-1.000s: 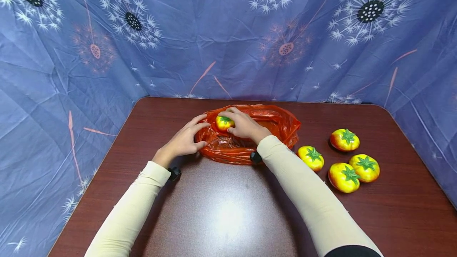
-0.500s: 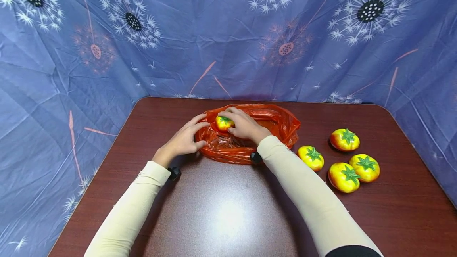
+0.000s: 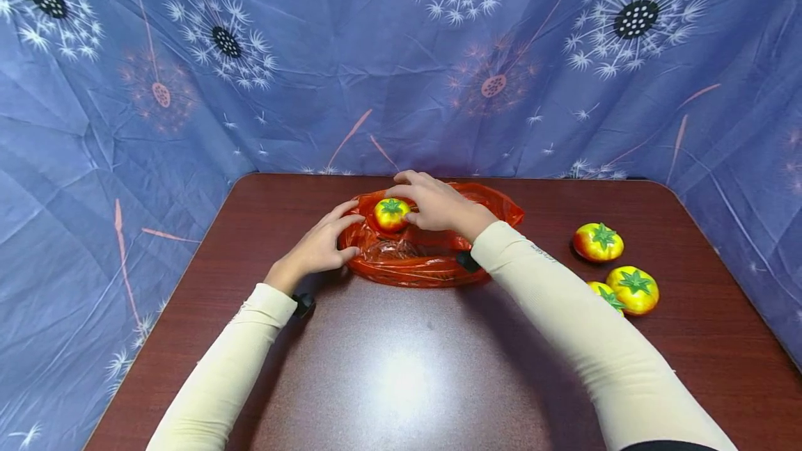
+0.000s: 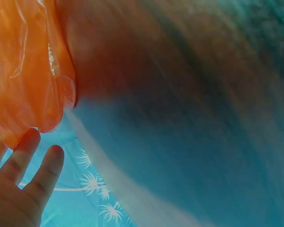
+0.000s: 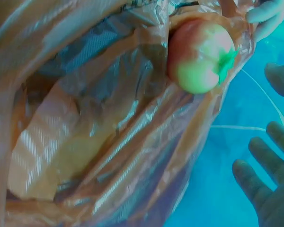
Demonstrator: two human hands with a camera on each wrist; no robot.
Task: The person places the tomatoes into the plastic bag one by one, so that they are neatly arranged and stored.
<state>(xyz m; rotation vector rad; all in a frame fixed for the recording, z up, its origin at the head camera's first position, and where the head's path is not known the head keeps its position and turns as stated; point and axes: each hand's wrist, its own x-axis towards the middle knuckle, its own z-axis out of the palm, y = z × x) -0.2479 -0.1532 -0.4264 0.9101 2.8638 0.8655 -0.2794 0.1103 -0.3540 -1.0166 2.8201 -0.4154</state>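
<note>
A red plastic bag lies spread on the table with its mouth turned up. Inside its left end sits a yellow-red tomato with a green star-shaped calyx. My left hand has its fingers spread and curved at the bag's left edge; in the left wrist view its fingertips meet the orange-looking plastic. Just right of the tomato, my right hand hovers over the bag with loose fingers and nothing in its grasp. The right wrist view shows a gap between those fingers and the tomato.
To the right on the brown table are more tomatoes: one at the back, one nearer, and one partly hidden by the right sleeve. A blue dandelion-print cloth hangs behind.
My right hand has let go of the tomato and shifted up and right, leaving it in the bag. The right sleeve now covers some of the tomatoes. My left hand stays put.
</note>
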